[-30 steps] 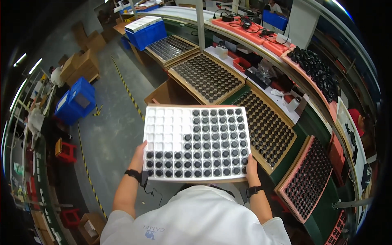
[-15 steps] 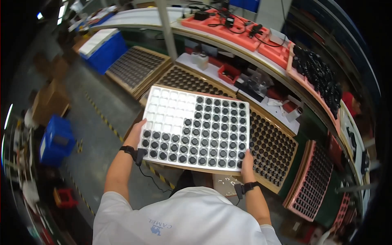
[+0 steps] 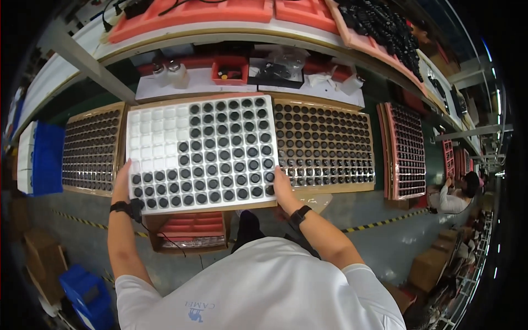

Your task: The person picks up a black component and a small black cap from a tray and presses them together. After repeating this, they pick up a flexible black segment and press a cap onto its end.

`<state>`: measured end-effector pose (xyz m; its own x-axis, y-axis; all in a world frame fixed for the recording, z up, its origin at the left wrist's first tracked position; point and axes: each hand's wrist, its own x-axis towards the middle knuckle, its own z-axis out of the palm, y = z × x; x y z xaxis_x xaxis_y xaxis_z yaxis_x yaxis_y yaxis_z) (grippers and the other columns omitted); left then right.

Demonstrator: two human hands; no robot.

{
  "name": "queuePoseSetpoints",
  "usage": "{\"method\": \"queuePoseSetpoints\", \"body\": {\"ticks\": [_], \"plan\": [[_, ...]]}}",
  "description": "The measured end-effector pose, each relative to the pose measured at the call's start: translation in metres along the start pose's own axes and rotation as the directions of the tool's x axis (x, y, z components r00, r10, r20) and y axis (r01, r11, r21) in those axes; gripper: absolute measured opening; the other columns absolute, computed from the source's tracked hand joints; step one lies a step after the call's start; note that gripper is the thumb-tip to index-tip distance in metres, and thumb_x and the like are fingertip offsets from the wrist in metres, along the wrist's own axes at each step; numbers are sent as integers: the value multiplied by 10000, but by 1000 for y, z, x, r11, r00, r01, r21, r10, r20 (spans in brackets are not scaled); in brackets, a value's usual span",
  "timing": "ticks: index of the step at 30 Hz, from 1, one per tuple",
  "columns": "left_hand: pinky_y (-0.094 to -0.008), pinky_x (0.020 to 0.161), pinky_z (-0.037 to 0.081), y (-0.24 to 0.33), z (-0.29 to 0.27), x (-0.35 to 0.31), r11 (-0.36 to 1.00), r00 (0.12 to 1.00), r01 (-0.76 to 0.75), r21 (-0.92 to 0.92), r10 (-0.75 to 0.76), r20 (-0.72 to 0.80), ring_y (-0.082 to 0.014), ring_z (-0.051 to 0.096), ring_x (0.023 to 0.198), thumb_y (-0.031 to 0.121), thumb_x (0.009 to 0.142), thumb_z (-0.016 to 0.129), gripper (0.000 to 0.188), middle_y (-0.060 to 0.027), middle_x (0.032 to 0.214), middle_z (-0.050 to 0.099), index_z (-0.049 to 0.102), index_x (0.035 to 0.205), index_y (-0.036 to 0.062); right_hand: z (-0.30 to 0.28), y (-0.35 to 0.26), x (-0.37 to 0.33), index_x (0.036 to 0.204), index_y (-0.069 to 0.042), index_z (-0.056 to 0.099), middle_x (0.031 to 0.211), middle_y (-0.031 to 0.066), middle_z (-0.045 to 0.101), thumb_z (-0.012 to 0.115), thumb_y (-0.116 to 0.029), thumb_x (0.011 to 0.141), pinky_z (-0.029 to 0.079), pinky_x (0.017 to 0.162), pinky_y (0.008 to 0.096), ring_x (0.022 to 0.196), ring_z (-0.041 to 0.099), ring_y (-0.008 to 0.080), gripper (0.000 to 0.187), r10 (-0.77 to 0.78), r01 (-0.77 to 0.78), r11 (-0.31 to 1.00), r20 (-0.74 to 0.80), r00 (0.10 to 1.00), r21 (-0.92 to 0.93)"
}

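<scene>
Left hand (image 3: 122, 177) clamped on the near left edge of a white grid tray (image 3: 201, 153) part-filled with black round caps (image 3: 231, 143); right hand (image 3: 284, 190) gripping its near right corner; tray held flat between both, over a wooden-framed tray (image 3: 324, 144) of black parts just right of the right hand.

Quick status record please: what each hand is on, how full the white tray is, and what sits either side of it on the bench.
left hand: grips the white tray's left edge
right hand: grips its lower right corner
white tray: held flat over the bench; upper left pockets empty, the others hold round black parts
left of it: brown tray of black parts
right of it: brown tray, full of black parts
behind: white sheet with a red bin
</scene>
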<state>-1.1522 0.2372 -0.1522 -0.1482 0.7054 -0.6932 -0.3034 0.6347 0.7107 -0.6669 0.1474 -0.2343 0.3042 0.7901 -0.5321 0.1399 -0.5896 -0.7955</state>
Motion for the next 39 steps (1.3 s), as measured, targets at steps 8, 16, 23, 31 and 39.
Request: {"method": "queuePoseSetpoints", "body": {"ticks": [8, 16, 23, 31, 39], "plan": [[-328, 828, 428, 4, -79, 87, 922, 981, -178, 343, 194, -11, -233, 581, 955, 356, 868, 532, 483, -141, 1048, 618, 542, 1131, -50, 28, -7, -18, 934, 90, 553, 886, 233, 592, 329, -370, 959, 408, 770, 392, 837, 545, 352, 512, -221, 220, 969, 6, 975, -109], [-398, 924, 371, 0, -19, 76, 477, 874, -199, 856, 482, -65, -377, 495, 1106, 415, 891, 452, 567, -256, 1145, 548, 499, 1161, -81, 0, 7, -6, 1035, 63, 532, 931, 218, 580, 349, -334, 960, 397, 832, 373, 868, 535, 344, 444, -265, 286, 923, 115, 957, -256], [-418, 933, 364, 7, -36, 97, 417, 889, -180, 891, 457, -34, -397, 463, 1144, 454, 891, 424, 600, -276, 1182, 521, 503, 1165, -73, -3, -5, -22, 1093, 12, 541, 1025, 255, 553, 441, -295, 917, 363, 871, 462, 988, 472, 407, 367, -406, 436, 871, 167, 898, -225], [-338, 899, 383, 14, -34, 119, 770, 977, -192, 609, 208, 45, -229, 521, 1042, 464, 886, 468, 575, -119, 1146, 574, 511, 1199, -16, 7, 11, -8, 1257, -13, 438, 1254, 259, 419, 471, -288, 899, 317, 989, 429, 1140, 409, 405, 453, -387, 392, 782, 115, 915, -484], [-345, 931, 375, 8, -43, 132, 882, 987, -144, 449, 158, 7, -237, 517, 1063, 460, 886, 479, 591, -97, 1194, 547, 464, 1250, -5, 16, 7, 2, 1333, 2, 317, 1362, 266, 295, 486, -199, 882, 248, 1058, 405, 1286, 257, 402, 522, -400, 437, 880, 206, 893, -188]]}}
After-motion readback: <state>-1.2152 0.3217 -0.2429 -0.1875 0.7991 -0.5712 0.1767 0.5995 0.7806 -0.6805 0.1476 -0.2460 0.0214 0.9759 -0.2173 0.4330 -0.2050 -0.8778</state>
